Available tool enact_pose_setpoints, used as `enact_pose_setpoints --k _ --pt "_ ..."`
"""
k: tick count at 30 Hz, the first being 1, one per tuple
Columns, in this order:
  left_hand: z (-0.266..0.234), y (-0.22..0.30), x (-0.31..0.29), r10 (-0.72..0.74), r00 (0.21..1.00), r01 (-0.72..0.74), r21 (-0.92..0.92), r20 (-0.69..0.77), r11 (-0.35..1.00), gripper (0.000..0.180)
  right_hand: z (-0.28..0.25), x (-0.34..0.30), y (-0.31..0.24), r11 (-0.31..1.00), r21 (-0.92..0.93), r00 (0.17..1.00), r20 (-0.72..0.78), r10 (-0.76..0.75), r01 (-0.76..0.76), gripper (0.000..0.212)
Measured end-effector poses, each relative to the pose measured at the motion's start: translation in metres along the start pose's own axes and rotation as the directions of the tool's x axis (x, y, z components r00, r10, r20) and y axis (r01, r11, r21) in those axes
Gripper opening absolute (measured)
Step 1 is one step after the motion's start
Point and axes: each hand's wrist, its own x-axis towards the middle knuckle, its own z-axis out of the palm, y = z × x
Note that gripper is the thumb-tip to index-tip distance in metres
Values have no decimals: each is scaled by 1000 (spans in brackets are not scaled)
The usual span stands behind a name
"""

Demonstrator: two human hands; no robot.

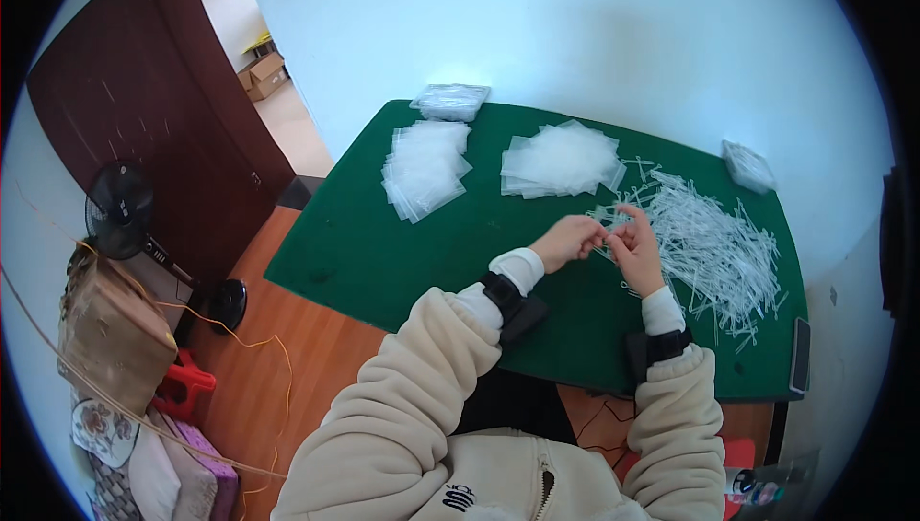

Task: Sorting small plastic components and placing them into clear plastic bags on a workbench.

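Note:
My left hand [572, 241] and my right hand [636, 251] meet over the green table, at the left edge of a loose pile of thin clear plastic sticks [714, 248] with small looped ends. Thumb and fingers of my left hand are pinched together, fingertips touching or nearly touching those of my right. My right hand is also closed in a pinch, its index finger raised and bent. Whatever lies between the fingertips is too small and see-through to name. Just beyond the hands is a fanned heap of clear zip bags [561, 162]; another spread of clear bags [422, 168] lies farther left.
Bundled clear packs stand at the table's [335, 243] far left corner [450, 101] and right edge [748, 166]. A phone [800, 355] rests at the near right corner. On the floor to the left are a black fan [121, 209], a carton [115, 334] and an orange cord [285, 368].

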Motion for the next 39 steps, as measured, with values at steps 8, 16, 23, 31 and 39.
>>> enact_pose_setpoints --k 8,16,23,31,39 --pt "7 4 -9 -52 994 44 73 101 996 26 10 2 -10 988 153 999 -54 4 5 39" --pt "12 7 -13 -123 968 109 73 218 991 30 5 8 3 999 15 980 -195 -35 39 25" --pt "9 7 -17 -112 965 80 139 237 987 31 6 5 2 1000 -7 992 -127 5 -6 23" --pt "2 6 -12 12 979 -56 214 204 975 25 2 9 9 998 -57 977 -210 -40 28 24" --pt "-21 0 -14 269 959 -250 185 -90 950 25 -1 11 6 997 -51 959 -276 -65 53 14"
